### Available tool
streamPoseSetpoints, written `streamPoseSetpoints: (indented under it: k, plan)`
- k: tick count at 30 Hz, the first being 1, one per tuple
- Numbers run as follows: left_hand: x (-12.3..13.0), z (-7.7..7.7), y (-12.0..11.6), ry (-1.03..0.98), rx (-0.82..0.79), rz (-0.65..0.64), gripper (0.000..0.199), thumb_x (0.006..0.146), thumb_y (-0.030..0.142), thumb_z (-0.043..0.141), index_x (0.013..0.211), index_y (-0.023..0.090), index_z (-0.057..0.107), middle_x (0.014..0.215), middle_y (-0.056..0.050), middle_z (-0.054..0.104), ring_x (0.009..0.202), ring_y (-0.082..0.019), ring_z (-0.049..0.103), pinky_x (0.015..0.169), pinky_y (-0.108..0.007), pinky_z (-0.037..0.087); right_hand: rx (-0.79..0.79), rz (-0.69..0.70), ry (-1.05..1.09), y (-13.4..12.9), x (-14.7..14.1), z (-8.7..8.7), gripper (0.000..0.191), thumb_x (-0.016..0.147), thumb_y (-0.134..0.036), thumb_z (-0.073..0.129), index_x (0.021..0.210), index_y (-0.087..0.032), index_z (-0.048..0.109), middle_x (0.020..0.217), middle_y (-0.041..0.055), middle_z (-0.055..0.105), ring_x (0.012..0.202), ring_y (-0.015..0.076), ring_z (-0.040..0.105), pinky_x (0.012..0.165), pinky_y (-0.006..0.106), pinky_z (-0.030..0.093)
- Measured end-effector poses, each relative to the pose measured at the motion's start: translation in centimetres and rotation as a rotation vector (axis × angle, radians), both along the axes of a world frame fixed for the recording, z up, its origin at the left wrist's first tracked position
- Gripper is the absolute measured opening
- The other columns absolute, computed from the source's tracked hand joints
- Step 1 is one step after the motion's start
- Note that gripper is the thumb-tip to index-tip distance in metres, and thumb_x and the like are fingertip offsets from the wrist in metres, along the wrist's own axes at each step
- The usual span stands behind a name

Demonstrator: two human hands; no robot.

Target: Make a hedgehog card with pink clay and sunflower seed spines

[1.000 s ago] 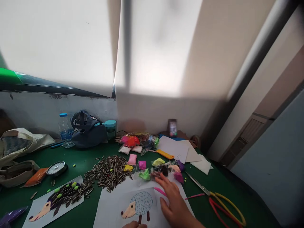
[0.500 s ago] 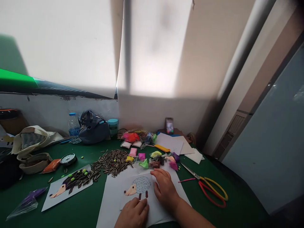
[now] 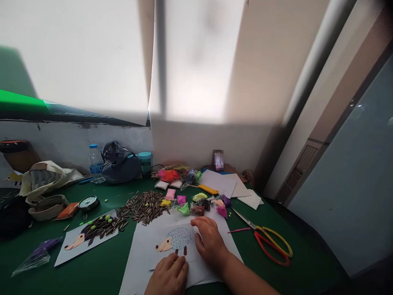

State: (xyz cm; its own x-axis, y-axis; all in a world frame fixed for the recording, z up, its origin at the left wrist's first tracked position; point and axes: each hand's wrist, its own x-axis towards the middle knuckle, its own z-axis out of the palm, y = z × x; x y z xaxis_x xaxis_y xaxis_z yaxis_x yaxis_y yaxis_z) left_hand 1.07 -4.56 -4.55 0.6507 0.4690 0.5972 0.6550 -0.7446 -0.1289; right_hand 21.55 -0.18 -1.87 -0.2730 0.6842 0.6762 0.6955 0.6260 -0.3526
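A white card with a hedgehog picture [image 3: 179, 238] lies on larger white sheets [image 3: 135, 262]. The hedgehog has a pale face, brown feet and a blue scalloped body. My left hand [image 3: 169, 273] rests palm down on the card's lower edge, just below the feet, its fingers lying flat and a little bent. At the card's right edge is my right hand [image 3: 210, 241], with thumb and fingers apart and fingertips touching the paper near the upper right corner. Nothing shows between the fingers of either hand.
Seeds [image 3: 147, 207] are heaped behind the card. A second hedgehog card [image 3: 70, 248] lies left. Clay packets [image 3: 183, 209], a yellow cutter [image 3: 208, 189] and papers [image 3: 219, 182] sit behind. Scissors [image 3: 260, 230] and a pink stick [image 3: 239, 230] are at right; a bottle [image 3: 95, 164] stands back left.
The card and both hands appear slightly further left in the view, along with most of the table, as the camera has shifted a little. The hands keep nearly the same pose on the card.
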Motion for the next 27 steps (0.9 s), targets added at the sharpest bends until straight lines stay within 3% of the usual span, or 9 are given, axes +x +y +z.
streamPoseSetpoints:
  k: [9, 13, 20, 27]
  plan:
    - [0.6, 2.1, -1.4, 0.054, -0.083, 0.013, 0.027, 0.078, 0.007, 0.054, 0.101, 0.018, 0.062, 0.095, -0.007, 0.071, 0.080, -0.024, 0.065, 0.068, -0.035, 0.056, -0.085, 0.034, 0.001, -2.2, -0.1, 1.3, 0.048, 0.079, -0.007, 0.050, 0.124, -0.022, 0.053, 0.112, 0.0084, 0.067, 0.109, 0.0256, 0.058, 0.096, 0.045, 0.045]
    - [0.6, 2.5, -1.7, 0.045, -0.123, 0.046, 0.026, 0.078, 0.010, 0.057, 0.102, 0.019, 0.062, 0.095, -0.006, 0.070, 0.080, -0.023, 0.064, 0.068, -0.035, 0.056, -0.121, 0.058, 0.015, -3.0, -0.2, 0.7, 0.045, 0.078, -0.006, 0.050, 0.120, -0.023, 0.054, 0.108, 0.0065, 0.067, 0.101, 0.0235, 0.060, 0.091, 0.041, 0.047]
    - [0.7, 2.5, -1.9, 0.019, -0.167, 0.044, 0.029, 0.079, 0.011, 0.058, 0.107, 0.018, 0.062, 0.098, -0.006, 0.070, 0.083, -0.024, 0.062, 0.072, -0.038, 0.055, -0.209, -0.048, -0.044, -2.5, -0.5, -0.8, 0.012, 0.080, -0.009, 0.058, 0.083, -0.021, 0.056, 0.080, 0.0014, 0.063, 0.079, 0.0204, 0.056, 0.075, 0.035, 0.042]
    - [0.7, 2.5, -2.2, 0.007, -0.193, 0.060, 0.027, 0.082, 0.011, 0.055, 0.106, 0.020, 0.064, 0.100, -0.006, 0.068, 0.085, -0.024, 0.061, 0.075, -0.039, 0.055, -0.250, -0.050, -0.056, -2.7, -0.4, -0.6, 0.010, 0.084, -0.013, 0.061, 0.081, -0.022, 0.057, 0.080, -0.0005, 0.064, 0.077, 0.0182, 0.056, 0.073, 0.032, 0.039]
